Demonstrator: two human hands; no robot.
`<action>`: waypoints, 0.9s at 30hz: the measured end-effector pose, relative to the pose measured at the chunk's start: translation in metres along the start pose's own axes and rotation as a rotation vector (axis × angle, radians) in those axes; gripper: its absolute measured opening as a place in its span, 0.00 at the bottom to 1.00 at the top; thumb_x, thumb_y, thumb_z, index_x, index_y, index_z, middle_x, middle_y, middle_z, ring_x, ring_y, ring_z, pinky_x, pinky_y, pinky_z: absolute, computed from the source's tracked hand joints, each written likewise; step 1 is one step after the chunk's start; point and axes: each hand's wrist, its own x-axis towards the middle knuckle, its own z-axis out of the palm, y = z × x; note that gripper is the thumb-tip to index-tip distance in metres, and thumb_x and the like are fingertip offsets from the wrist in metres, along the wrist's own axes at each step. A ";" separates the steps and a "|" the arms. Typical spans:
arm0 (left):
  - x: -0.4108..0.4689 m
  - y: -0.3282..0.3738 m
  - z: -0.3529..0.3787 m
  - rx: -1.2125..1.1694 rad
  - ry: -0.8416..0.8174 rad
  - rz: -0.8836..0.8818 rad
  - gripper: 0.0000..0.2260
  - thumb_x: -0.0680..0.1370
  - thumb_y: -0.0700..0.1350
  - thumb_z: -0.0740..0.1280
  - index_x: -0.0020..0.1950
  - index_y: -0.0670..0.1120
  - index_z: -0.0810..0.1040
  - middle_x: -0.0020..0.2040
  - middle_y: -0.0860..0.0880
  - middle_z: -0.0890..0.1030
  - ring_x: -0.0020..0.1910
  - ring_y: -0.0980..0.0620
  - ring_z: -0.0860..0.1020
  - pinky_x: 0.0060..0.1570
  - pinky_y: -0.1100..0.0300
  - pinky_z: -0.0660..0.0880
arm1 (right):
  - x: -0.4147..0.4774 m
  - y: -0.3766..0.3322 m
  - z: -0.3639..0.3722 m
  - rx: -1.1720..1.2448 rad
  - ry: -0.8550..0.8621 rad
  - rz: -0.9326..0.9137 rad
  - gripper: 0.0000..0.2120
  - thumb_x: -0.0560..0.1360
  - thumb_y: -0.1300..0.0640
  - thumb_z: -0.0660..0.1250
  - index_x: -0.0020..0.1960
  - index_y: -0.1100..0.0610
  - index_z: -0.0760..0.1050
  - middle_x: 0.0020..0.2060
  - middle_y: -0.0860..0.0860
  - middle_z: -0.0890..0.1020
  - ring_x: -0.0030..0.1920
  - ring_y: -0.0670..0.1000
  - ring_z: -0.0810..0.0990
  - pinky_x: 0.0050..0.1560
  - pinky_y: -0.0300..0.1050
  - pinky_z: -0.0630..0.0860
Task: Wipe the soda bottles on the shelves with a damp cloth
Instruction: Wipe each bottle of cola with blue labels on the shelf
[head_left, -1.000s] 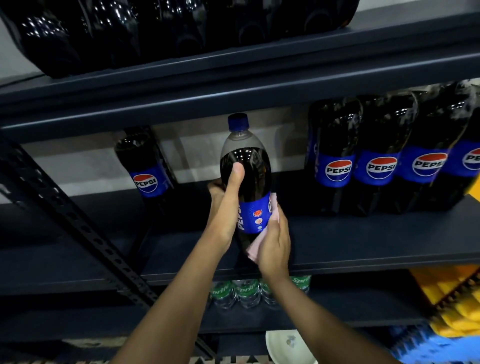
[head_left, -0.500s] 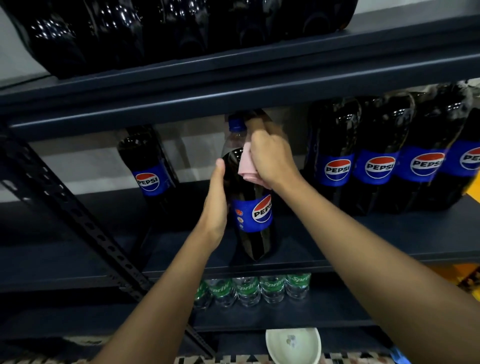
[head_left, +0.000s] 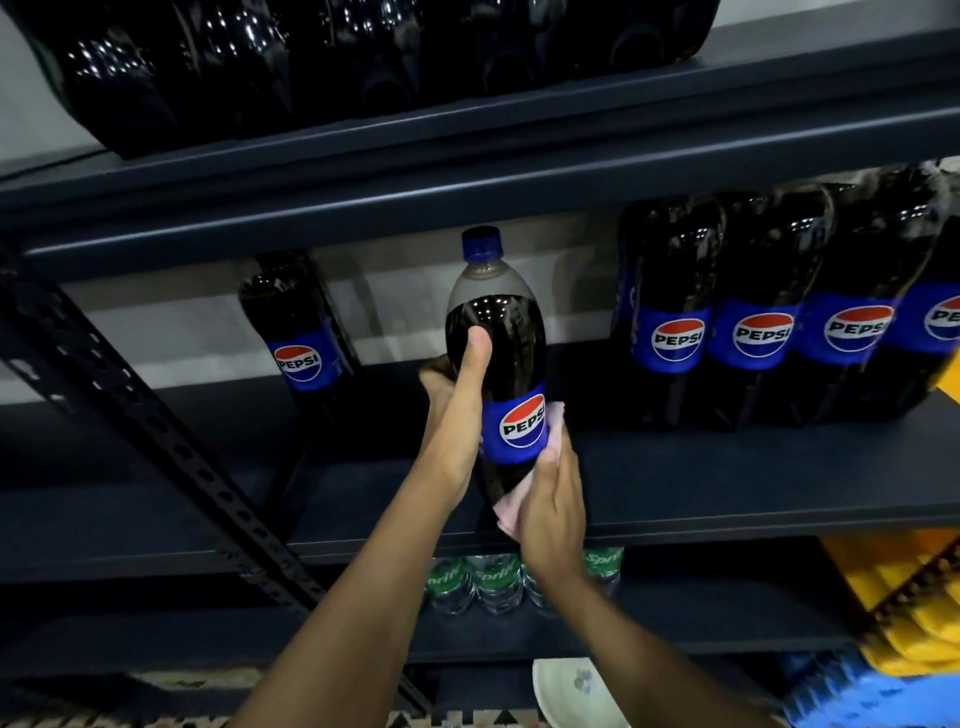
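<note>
- Bottle (head_left: 496, 358) of Pepsi with a blue cap, upright at the centre of the view, in front of the middle shelf (head_left: 727, 483); the hands hide its base.
- Left hand (head_left: 457, 410) grips the bottle's side at 9 o'clock, thumb pointing up along the dark body above the label.
- Right hand (head_left: 550, 509) holds a pink cloth (head_left: 506, 514) against the bottle's lower part, at 5 o'clock from the label.
- Lone Pepsi bottle (head_left: 298, 338) stands on the same shelf at 9 o'clock, well apart.
- Row of Pepsi bottles (head_left: 758, 312) stands side by side at 3 o'clock.
- Dark bottles (head_left: 363, 52) fill the top shelf at 12 o'clock.
- Sprite bottles (head_left: 493, 577) sit on the lower shelf at 6 o'clock, with a white dish (head_left: 576, 691) below them.
</note>
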 end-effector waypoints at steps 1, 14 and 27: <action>0.001 -0.001 0.000 -0.004 0.003 -0.002 0.49 0.63 0.78 0.71 0.72 0.47 0.64 0.62 0.53 0.79 0.51 0.61 0.86 0.58 0.53 0.81 | 0.000 -0.001 0.000 0.032 -0.011 0.026 0.23 0.84 0.37 0.44 0.79 0.29 0.53 0.74 0.27 0.63 0.76 0.37 0.63 0.77 0.56 0.64; 0.009 -0.001 -0.009 0.017 -0.175 0.039 0.39 0.74 0.80 0.58 0.76 0.57 0.76 0.71 0.51 0.81 0.71 0.50 0.78 0.74 0.44 0.71 | 0.102 -0.178 -0.017 0.006 -0.161 -0.104 0.17 0.84 0.44 0.56 0.45 0.51 0.78 0.34 0.45 0.78 0.38 0.46 0.78 0.44 0.45 0.71; -0.004 -0.034 -0.004 0.316 -0.053 0.034 0.31 0.66 0.58 0.83 0.61 0.53 0.70 0.56 0.55 0.83 0.51 0.63 0.85 0.50 0.64 0.80 | 0.046 -0.038 0.010 0.266 0.070 0.145 0.21 0.81 0.32 0.51 0.71 0.30 0.71 0.67 0.41 0.80 0.67 0.45 0.79 0.69 0.58 0.74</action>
